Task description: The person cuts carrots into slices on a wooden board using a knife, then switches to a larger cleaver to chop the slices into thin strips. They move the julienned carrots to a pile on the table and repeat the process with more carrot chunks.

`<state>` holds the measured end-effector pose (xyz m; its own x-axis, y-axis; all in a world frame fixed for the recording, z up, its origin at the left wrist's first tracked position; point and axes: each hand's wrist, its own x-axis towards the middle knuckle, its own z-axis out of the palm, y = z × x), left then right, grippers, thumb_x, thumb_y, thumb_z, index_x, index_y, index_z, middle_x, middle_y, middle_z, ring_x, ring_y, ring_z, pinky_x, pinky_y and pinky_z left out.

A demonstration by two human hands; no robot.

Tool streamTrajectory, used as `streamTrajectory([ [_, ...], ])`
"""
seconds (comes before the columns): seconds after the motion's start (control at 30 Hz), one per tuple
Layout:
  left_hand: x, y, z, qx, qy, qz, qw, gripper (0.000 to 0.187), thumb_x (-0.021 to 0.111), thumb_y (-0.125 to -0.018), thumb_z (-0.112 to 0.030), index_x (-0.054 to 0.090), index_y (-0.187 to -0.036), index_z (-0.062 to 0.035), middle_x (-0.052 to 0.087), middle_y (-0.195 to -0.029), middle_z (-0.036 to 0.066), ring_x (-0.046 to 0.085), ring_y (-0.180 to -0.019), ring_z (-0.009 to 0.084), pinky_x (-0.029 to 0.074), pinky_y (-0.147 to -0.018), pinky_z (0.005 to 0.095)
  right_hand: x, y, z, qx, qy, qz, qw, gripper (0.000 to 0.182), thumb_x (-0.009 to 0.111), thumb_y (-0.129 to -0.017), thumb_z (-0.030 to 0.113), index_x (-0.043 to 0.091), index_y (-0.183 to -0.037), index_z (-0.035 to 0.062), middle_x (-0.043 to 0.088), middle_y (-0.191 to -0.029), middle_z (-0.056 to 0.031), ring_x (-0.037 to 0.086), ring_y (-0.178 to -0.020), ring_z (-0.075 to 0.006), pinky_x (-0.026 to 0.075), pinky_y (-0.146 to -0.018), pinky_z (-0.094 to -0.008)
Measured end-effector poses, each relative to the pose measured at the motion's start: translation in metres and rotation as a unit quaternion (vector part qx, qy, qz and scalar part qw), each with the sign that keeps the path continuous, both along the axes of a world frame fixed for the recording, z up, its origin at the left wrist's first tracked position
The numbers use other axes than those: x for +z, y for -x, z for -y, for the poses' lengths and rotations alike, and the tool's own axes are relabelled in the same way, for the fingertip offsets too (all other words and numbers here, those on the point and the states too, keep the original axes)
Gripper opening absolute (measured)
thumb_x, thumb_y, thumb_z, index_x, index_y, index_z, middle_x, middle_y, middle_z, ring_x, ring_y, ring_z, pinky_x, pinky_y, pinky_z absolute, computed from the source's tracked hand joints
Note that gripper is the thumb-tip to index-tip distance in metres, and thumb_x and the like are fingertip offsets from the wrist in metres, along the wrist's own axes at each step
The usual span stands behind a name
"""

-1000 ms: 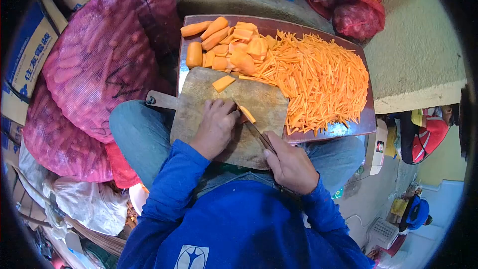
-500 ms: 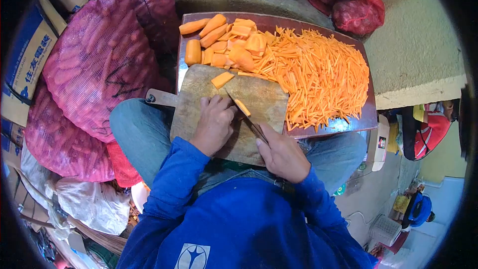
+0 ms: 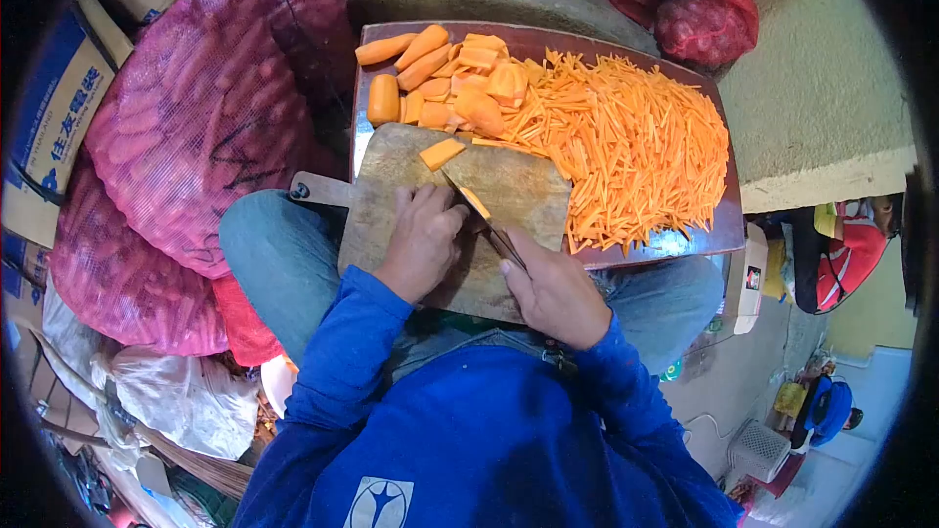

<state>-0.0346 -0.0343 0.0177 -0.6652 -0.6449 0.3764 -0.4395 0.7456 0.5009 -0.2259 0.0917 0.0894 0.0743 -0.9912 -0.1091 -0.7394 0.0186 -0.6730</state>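
Observation:
My right hand [image 3: 559, 291] is wrapped round the handle of a knife [image 3: 502, 240], its blade slanting up and left over a worn wooden cutting board [image 3: 528, 191]. A thin carrot strip [image 3: 475, 202] lies along the blade. My left hand [image 3: 423, 242] presses on the board just left of the blade, fingers curled and pointing down; whatever is under the fingertips is hidden. Above the knife tip lies a flat carrot piece [image 3: 442, 154]. Beyond the board are whole peeled carrots [image 3: 423, 45], carrot slabs [image 3: 479, 110] and a large heap of carrot sticks [image 3: 636, 152].
Board and carrots rest on a dark red table [image 3: 719, 246] across my lap. A flat handle with a hole [image 3: 323, 189] juts out at the board's left. Pink mesh sacks of carrots [image 3: 201, 127] and cardboard boxes [image 3: 64, 127] stand left. A red mesh bag [image 3: 706, 24] sits upper right.
The knife and both hands stay in nearly the same place. The carrot strip on the blade shows narrower, and the whole view has shifted slightly.

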Motion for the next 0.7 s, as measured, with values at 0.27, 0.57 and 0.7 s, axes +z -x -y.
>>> streamTrajectory([
  [0.27, -0.003, -0.001, 0.000, -0.005, 0.015, 0.013, 1.000, 0.020, 0.074, -0.077, -0.005, 0.079, -0.096, -0.0052, 0.067, -0.102, 0.011, 0.062, -0.106, 0.0312, 0.041, -0.097, 0.0465, -0.005, -0.003, 0.001, -0.006, 0.005, -0.004, 1.000, 0.039, 0.060, -0.107, 0.019, 0.051, -0.140, 0.0028, 0.072, -0.100, -0.0313, 0.071, -0.094, -0.0522, 0.055, -0.081, -0.0610],
  [0.57, -0.006, -0.003, 0.000, -0.020, 0.043, 0.005, 0.999, 0.019, 0.073, -0.076, -0.008, 0.077, -0.095, -0.0038, 0.067, -0.102, 0.012, 0.062, -0.104, 0.0318, 0.041, -0.103, 0.0486, -0.001, -0.002, 0.000, 0.002, -0.011, 0.017, 1.000, 0.040, 0.061, -0.106, 0.019, 0.050, -0.141, 0.0031, 0.071, -0.099, -0.0324, 0.069, -0.094, -0.0541, 0.054, -0.079, -0.0620],
  [0.7, -0.005, -0.002, 0.001, -0.022, 0.051, 0.002, 0.998, 0.018, 0.071, -0.079, -0.008, 0.077, -0.095, -0.0030, 0.067, -0.102, 0.013, 0.061, -0.106, 0.0317, 0.041, -0.107, 0.0497, -0.009, -0.003, 0.010, 0.003, 0.020, 0.019, 1.000, 0.040, 0.060, -0.106, 0.016, 0.052, -0.142, 0.0021, 0.070, -0.098, -0.0321, 0.069, -0.092, -0.0539, 0.054, -0.078, -0.0588],
])
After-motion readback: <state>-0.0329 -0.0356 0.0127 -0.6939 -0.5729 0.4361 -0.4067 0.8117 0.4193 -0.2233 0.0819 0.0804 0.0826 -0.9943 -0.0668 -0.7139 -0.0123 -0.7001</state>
